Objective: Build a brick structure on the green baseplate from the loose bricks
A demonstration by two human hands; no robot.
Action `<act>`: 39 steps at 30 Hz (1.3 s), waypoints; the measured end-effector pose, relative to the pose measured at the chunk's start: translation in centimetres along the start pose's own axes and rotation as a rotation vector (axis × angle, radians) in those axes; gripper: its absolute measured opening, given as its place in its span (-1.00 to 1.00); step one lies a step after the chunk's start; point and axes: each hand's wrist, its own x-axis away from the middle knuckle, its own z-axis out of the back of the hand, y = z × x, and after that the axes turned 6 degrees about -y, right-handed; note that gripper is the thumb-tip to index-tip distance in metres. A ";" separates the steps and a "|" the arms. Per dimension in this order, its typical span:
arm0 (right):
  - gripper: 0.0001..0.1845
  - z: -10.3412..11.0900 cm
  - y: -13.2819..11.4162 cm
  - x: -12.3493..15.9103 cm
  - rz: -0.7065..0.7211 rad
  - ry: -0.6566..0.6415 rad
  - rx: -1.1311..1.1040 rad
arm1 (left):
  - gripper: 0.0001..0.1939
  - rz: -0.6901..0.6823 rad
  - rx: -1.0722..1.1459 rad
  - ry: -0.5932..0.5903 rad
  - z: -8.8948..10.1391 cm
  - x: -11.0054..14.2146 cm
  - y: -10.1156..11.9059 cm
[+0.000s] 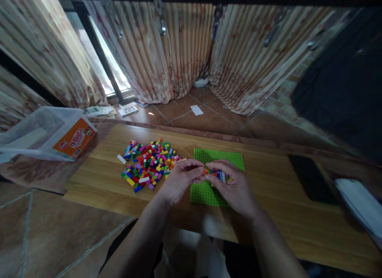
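Striped curtains (185, 51) hang across the far side of the room, above a brown tiled floor (221, 115) on which a white card (196, 110) lies. In front of them extends a long wooden table (268, 194), seen from where I stand as the working surface of a person whose forearms reach over its near edge. On it rests a green studded baseplate (205, 195), partly covered by the two hands. Brick assembly (221, 175), with blue, white and orange parts visible: located above the baseplate, between the hands; whether it touches the studs I cannot tell. Right hand (237, 184): fingers curved around the assembly, thumb on the near side, forefinger on the far side. Left hand (182, 180): thumb and forefinger pinching the orange end of the assembly; whether that end is a separate brick I cannot tell. To the person's left, near the left hand, is a loose pile of bricks (153, 162) in many colours, with a long white brick (121, 159) at its outer edge. Beyond the table's left end stands a clear plastic bin (44, 151) bearing an orange label (76, 138). A dark flat slab (310, 178) lies toward the right end.
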 end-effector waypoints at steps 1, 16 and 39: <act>-0.85 0.3 0.2 0.2 -0.005 -0.012 -0.001 | -0.68 0.005 0.011 -0.012 -0.5 -0.1 -0.4; -0.84 5.0 2.4 2.8 -0.118 -0.046 0.121 | -0.74 -0.015 -0.088 -0.074 -4.6 -1.9 -3.1; -0.87 3.8 4.9 5.1 -0.020 -0.072 0.291 | -0.88 -0.201 -0.588 0.029 -1.9 -3.0 -3.0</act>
